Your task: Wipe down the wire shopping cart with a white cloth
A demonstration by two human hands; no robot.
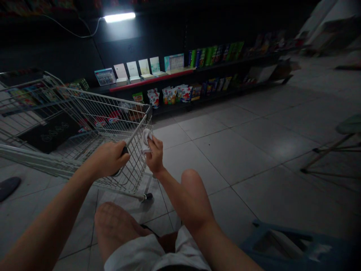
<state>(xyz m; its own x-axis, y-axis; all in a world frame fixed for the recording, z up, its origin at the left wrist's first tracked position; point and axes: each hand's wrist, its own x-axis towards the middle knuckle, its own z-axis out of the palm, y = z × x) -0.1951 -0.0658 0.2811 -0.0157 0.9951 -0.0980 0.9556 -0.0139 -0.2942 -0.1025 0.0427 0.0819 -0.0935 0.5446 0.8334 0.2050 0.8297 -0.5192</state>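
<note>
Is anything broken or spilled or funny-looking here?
Nothing stands out. The shopping cart stands on the tiled floor. The left hand grips its handle, and the right hand holds a white cloth against its wire rim. The packs on the shelf stand in tidy rows. No spill or damage shows, though the room is dim.

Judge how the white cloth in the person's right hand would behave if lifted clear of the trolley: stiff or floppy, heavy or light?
Probably floppy: the white cloth sits crumpled in soft folds rather than holding a flat shape. Likely light for its size, since it bunches small in the right hand alone. It looks matt, not glossy, so it should not slip easily.
</note>
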